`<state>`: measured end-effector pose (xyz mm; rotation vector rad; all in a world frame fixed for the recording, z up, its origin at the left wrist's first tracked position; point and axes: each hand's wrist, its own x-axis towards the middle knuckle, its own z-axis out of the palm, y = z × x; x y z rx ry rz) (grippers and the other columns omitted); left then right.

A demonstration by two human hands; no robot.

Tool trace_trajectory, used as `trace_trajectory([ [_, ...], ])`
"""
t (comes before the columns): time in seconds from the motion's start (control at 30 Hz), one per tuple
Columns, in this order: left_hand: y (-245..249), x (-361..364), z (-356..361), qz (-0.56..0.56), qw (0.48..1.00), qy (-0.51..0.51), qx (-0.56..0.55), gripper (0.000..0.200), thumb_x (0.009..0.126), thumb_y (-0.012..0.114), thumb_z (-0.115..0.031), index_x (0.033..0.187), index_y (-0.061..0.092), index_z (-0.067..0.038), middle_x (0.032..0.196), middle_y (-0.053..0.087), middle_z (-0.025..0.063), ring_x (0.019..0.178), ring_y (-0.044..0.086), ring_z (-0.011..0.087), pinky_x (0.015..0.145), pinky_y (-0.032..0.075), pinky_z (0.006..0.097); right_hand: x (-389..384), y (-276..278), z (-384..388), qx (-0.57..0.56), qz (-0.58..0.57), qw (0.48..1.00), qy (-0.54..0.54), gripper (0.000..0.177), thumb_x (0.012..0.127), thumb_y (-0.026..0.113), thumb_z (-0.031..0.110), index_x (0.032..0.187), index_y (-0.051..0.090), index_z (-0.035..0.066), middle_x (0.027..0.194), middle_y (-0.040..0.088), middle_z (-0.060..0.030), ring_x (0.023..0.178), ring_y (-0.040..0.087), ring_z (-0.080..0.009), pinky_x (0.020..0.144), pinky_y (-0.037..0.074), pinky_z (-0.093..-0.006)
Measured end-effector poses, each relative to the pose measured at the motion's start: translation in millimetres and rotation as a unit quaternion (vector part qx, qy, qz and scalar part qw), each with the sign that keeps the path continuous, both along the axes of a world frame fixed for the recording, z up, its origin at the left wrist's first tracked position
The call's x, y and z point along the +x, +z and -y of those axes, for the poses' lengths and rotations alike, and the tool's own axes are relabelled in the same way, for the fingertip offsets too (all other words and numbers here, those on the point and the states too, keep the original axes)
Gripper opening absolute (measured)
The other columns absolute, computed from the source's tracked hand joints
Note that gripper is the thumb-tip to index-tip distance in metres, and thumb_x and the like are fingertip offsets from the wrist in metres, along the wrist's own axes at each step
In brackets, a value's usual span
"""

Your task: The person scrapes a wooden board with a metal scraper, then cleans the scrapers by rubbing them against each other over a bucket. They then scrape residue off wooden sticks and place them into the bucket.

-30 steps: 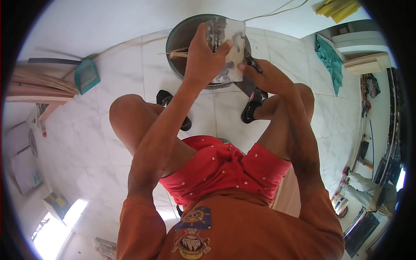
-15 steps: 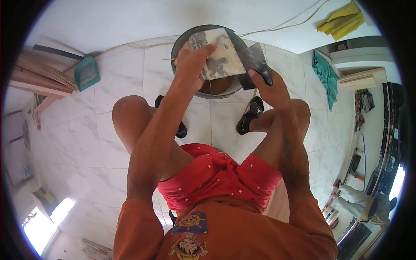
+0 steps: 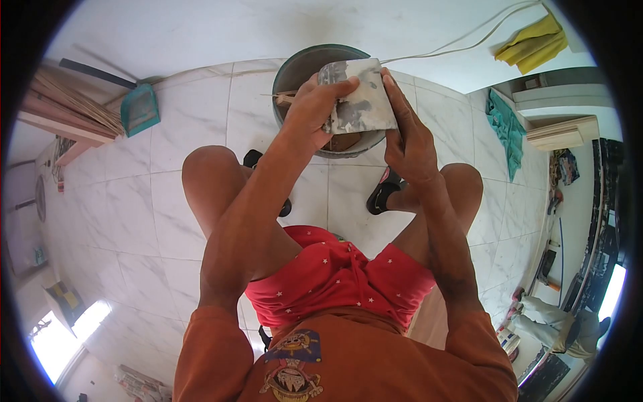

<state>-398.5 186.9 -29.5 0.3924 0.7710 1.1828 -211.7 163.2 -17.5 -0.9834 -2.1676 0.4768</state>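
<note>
I sit with knees apart over a dark round bucket [image 3: 295, 67] on a white tiled floor. A square tile [image 3: 358, 100] smeared with grey mortar is held above the bucket. My left hand [image 3: 311, 110] grips its left edge, thumb on top. My right hand [image 3: 410, 144] lies along its right edge, fingers stretched up the side. No trowel shows in this hand. Brown material and a thin stick are visible inside the bucket under the tile.
Black sandals [image 3: 382, 191] are on my feet either side of the bucket. A teal dustpan [image 3: 139, 110] and wooden strips [image 3: 60, 107] lie at the left. A cable [image 3: 455, 47], yellow cloth [image 3: 532, 43] and teal cloth [image 3: 506, 117] are at the right. Another person's legs [image 3: 556, 315] appear at lower right.
The dark trowel held out at the tile's right side has gone out of sight. My right hand has moved in against the tile's edge. The tile has turned squarer to me.
</note>
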Motion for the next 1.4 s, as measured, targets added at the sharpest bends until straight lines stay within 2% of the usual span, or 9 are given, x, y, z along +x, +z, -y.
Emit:
trace_trajectory([
  [0.17, 13, -3, 12, -0.023, 0.999, -0.012, 0.020, 0.038, 0.093, 0.068, -0.008, 0.125, 0.052, 0.003, 0.108, 0.065, 0.0113, 0.091, 0.070, 0.0193, 0.078, 0.062, 0.0345, 35, -19, -31, 0.011, 0.135, 0.989, -0.055, 0.082, 0.078, 0.051, -0.014, 0.153, 0.037, 0.015, 0.159, 0.035, -0.0104, 0.141, 0.040, -0.0338, 0.112, 0.043, -0.0397],
  [0.37, 5, -17, 10, -0.006, 0.999, -0.001, 0.049, 0.037, 0.093, 0.068, -0.009, 0.125, 0.054, 0.002, 0.108, 0.067, 0.0113, 0.093, 0.070, 0.0201, 0.078, 0.062, 0.0355, 27, 16, 3, -0.132, -0.002, 0.986, -0.101, 0.067, 0.092, 0.045, -0.007, 0.154, 0.036, 0.014, 0.153, 0.045, -0.0100, 0.135, 0.050, -0.0315, 0.111, 0.042, -0.0362],
  [0.57, -1, -8, 14, 0.072, 0.997, -0.023, 0.003, 0.040, 0.091, 0.070, -0.011, 0.125, 0.054, 0.002, 0.107, 0.066, 0.0102, 0.094, 0.069, 0.0196, 0.080, 0.061, 0.0349, 5, 21, 14, 0.051, 0.044, 0.996, 0.064, 0.099, 0.063, 0.059, -0.018, 0.155, 0.033, 0.009, 0.156, 0.037, -0.0188, 0.146, 0.034, -0.0358, 0.119, 0.032, -0.0416],
  [0.77, 14, -2, 24, -0.021, 0.999, -0.031, 0.032, 0.038, 0.094, 0.068, -0.013, 0.126, 0.054, 0.002, 0.110, 0.066, 0.0099, 0.094, 0.069, 0.0178, 0.080, 0.060, 0.0321, 42, -32, -36, 0.089, 0.164, 0.982, -0.031, 0.070, 0.086, 0.051, -0.011, 0.152, 0.038, 0.008, 0.156, 0.038, -0.0176, 0.145, 0.037, -0.0319, 0.116, 0.037, -0.0402],
  [0.87, 4, -11, 10, -0.019, 0.997, -0.018, 0.078, 0.039, 0.094, 0.067, -0.013, 0.128, 0.053, 0.002, 0.111, 0.065, 0.0107, 0.095, 0.068, 0.0173, 0.079, 0.060, 0.0307, 41, -26, -18, -0.073, -0.026, 0.993, -0.087, 0.049, 0.094, 0.053, 0.000, 0.143, 0.049, 0.005, 0.131, 0.062, -0.0165, 0.117, 0.063, -0.0266, 0.096, 0.051, -0.0351],
  [0.97, 5, -15, 12, -0.076, 0.994, 0.018, 0.070, 0.042, 0.093, 0.068, -0.013, 0.129, 0.052, 0.002, 0.113, 0.065, 0.0112, 0.097, 0.067, 0.0176, 0.080, 0.059, 0.0312, 44, -1, 1, -0.291, -0.102, 0.931, -0.194, 0.030, 0.098, 0.061, 0.018, 0.123, 0.063, 0.001, 0.091, 0.068, -0.0072, 0.075, 0.064, -0.0139, 0.069, 0.052, -0.0302],
  [1.07, 2, -10, 11, -0.096, 0.993, 0.031, 0.059, 0.044, 0.092, 0.069, -0.014, 0.129, 0.053, 0.003, 0.112, 0.065, 0.0110, 0.097, 0.067, 0.0183, 0.081, 0.059, 0.0319, 43, 2, 8, -0.345, -0.145, 0.898, -0.232, 0.029, 0.092, 0.070, 0.027, 0.104, 0.068, 0.000, 0.072, 0.058, 0.0013, 0.059, 0.048, -0.0062, 0.054, 0.043, -0.0281],
  [1.23, -3, -10, 11, -0.086, 0.995, 0.037, 0.046, 0.043, 0.092, 0.068, -0.014, 0.128, 0.053, 0.004, 0.112, 0.064, 0.0121, 0.097, 0.067, 0.0190, 0.081, 0.059, 0.0327, 43, 1, 9, -0.336, -0.229, 0.892, -0.197, 0.023, 0.090, 0.074, 0.023, 0.094, 0.070, 0.001, 0.075, 0.061, 0.0012, 0.063, 0.051, -0.0069, 0.058, 0.044, -0.0269],
  [1.4, 1, -12, 11, -0.076, 0.995, 0.055, 0.037, 0.041, 0.092, 0.065, -0.012, 0.128, 0.053, 0.005, 0.112, 0.064, 0.0137, 0.097, 0.068, 0.0200, 0.081, 0.060, 0.0337, 33, -4, 7, -0.351, -0.461, 0.804, -0.137, 0.019, 0.091, 0.074, 0.019, 0.097, 0.071, 0.002, 0.089, 0.069, -0.0025, 0.078, 0.061, -0.0072, 0.067, 0.049, -0.0252],
])
